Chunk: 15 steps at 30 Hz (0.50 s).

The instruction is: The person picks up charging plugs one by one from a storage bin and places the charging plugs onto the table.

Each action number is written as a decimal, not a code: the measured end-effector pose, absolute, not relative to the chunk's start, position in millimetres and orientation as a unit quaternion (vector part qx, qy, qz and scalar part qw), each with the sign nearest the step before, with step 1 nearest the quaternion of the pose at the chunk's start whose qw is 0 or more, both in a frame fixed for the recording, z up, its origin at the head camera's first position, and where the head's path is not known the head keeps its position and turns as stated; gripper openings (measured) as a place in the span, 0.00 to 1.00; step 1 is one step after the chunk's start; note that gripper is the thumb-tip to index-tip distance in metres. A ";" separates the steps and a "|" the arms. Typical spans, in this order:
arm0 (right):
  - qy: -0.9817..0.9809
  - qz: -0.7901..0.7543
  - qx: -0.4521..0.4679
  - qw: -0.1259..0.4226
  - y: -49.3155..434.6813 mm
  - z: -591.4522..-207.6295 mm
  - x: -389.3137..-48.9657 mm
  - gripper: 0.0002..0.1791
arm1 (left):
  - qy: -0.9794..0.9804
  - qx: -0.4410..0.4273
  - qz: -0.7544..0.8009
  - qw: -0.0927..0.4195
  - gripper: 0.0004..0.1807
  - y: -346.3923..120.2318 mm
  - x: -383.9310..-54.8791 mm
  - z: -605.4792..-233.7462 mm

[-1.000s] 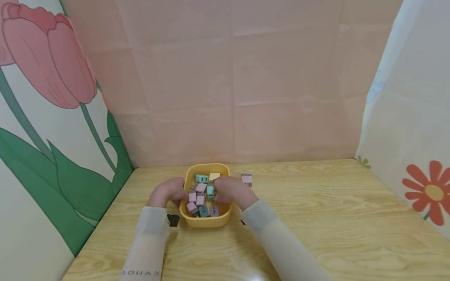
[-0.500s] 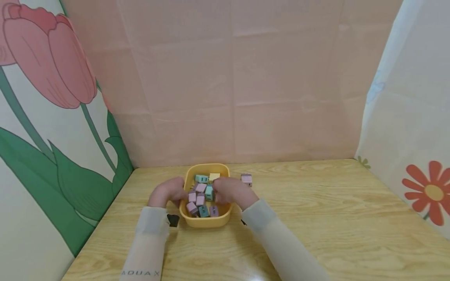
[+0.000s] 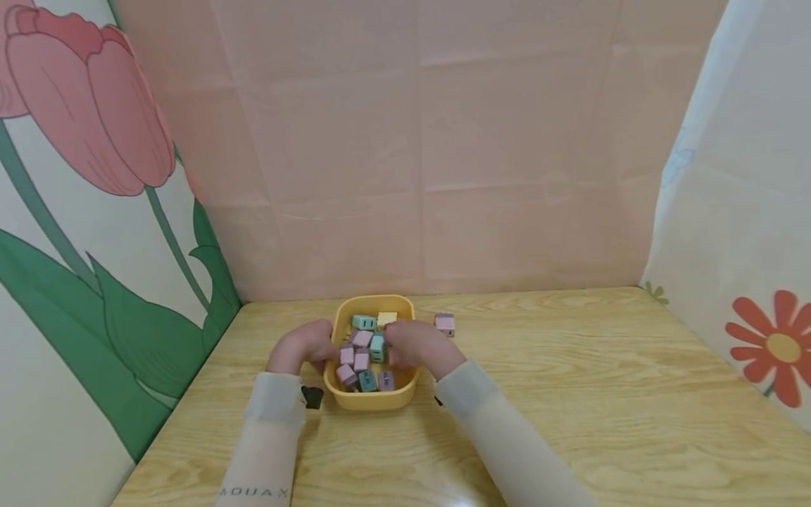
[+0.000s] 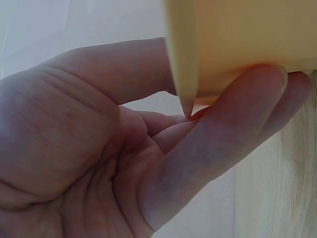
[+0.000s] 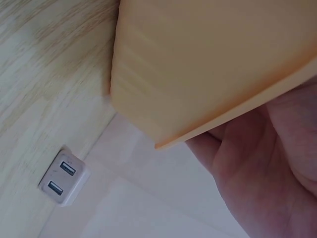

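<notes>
In the head view, the left hand [image 3: 305,345] grips the yellow basket [image 3: 372,402] at nine o'clock, its wall between thumb and fingers; at three o'clock the right hand [image 3: 419,345] reaches over its edge, fingertips out of sight near a mint charger [image 3: 378,348], so I cannot tell whether they hold anything; a lilac charger [image 3: 445,324] lies outside on the table [image 3: 583,394], between two and three

Head view: above, forward-down over table [image 3: 570,394]; wrist views: close, opposite sides, all sharing yellow basket [image 3: 370,402].
</notes>
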State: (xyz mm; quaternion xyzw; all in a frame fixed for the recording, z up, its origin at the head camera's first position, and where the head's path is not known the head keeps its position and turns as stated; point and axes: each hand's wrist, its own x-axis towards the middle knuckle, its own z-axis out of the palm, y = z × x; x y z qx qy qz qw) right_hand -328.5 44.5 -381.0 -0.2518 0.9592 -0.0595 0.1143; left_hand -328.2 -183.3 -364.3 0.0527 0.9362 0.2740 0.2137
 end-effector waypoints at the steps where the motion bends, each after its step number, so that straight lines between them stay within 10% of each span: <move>1: 0.958 -0.064 -0.255 0.116 44.7 -381.0 -328.4 0.02 | 0.936 0.053 0.274 0.213 0.19 -183.4 -328.3 -364.5; 15: 0.941 -0.091 -0.304 0.121 46.5 -380.5 -334.3 0.06 | 0.928 0.049 0.294 0.222 0.19 -183.7 -327.2 -363.5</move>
